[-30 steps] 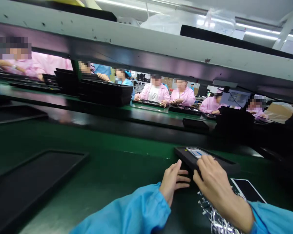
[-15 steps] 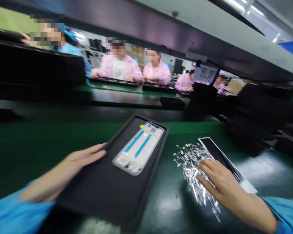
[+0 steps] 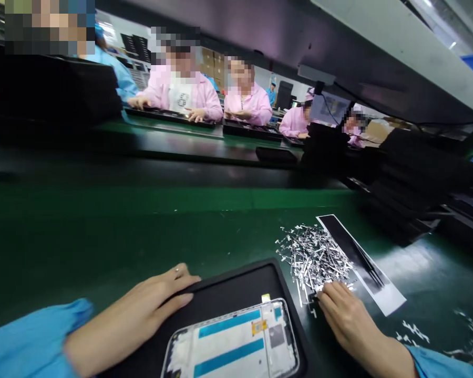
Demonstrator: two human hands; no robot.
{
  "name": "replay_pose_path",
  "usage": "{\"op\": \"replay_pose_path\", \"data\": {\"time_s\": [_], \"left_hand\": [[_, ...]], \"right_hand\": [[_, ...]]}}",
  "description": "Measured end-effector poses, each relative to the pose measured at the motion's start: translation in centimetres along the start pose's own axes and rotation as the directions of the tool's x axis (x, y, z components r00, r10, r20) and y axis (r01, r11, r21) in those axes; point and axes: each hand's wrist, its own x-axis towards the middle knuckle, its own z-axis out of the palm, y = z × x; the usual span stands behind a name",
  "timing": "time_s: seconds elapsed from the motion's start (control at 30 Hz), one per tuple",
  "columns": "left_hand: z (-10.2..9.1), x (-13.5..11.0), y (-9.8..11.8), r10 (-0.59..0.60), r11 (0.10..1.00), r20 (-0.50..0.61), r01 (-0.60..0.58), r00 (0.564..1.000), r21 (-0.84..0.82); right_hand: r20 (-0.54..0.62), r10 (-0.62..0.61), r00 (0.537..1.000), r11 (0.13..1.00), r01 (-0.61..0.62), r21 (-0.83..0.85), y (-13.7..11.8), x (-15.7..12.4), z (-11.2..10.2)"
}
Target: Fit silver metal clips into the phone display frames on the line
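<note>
my left hand (image 3: 136, 307) lay open against the rim of the black tray (image 3: 236, 283) holding the phone frame (image 3: 230, 341), while my right hand (image 3: 350, 320) curled at the silver strips (image 3: 313, 257), pinching or not i couldn't tell, and a careless brush could have scattered them off the backing sheet (image 3: 358, 260).

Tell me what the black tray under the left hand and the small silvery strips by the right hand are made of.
The tray looks like moulded matte black plastic: dull surface, soft rounded corners, faint sheen. The strips look like thin metal or metallised film, given their bright silvery glints; the look leaves open which.
</note>
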Motion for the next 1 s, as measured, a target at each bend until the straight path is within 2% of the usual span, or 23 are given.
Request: {"op": "replay_pose_path", "data": {"time_s": [0.1,0.2,0.3,0.4,0.53,0.67,0.77,0.87,1.0], "left_hand": [[-0.5,1.3,2.3,-0.007,0.995,0.162,-0.01,0.987,0.102],[-0.6,1.5,3.7,-0.016,0.99,0.185,-0.01,0.983,0.143],[-0.8,1.3,4.2,-0.023,0.984,0.206,-0.014,0.978,0.176],[-1.3,1.4,4.6,-0.022,0.978,0.215,-0.023,0.976,0.206],[-2.0,2.8,6.0,0.056,0.981,0.148,-0.082,0.987,0.175],[-2.0,5.4,9.5,0.16,0.984,0.182,-0.172,0.97,0.051],[-0.9,7.5,13.0,0.24,0.97,0.245,-0.242,0.939,-0.024],[0.9,9.4,15.9,0.293,0.956,0.258,-0.286,0.921,-0.068],[3.2,11.0,17.6,0.324,0.946,0.243,-0.311,0.914,-0.09]], "right_hand": [[-0.047,-0.051,0.998,0.998,0.05,-0.023,0.3,-0.1,0.0],[-0.044,-0.141,0.989,0.975,0.13,-0.179,0.3,0.1,-0.1],[0.043,-0.243,0.969,0.908,0.243,-0.342,0.1,0.8,-0.2],[0.081,-0.251,0.965,0.923,0.263,-0.281,0.0,1.2,-0.4],[0.108,-0.15,0.983,0.971,0.166,-0.169,0.2,0.9,-0.7],[0.086,0.015,0.996,0.996,-0.007,-0.086,0.8,0.6,-0.7],[0.048,0.149,0.988,0.989,-0.148,-0.026,1.3,1.0,-0.3],[0.021,0.226,0.974,0.973,-0.227,0.038,1.6,1.5,0.3],[-0.012,0.238,0.971,0.964,-0.235,0.127,1.6,1.5,0.9]]}}
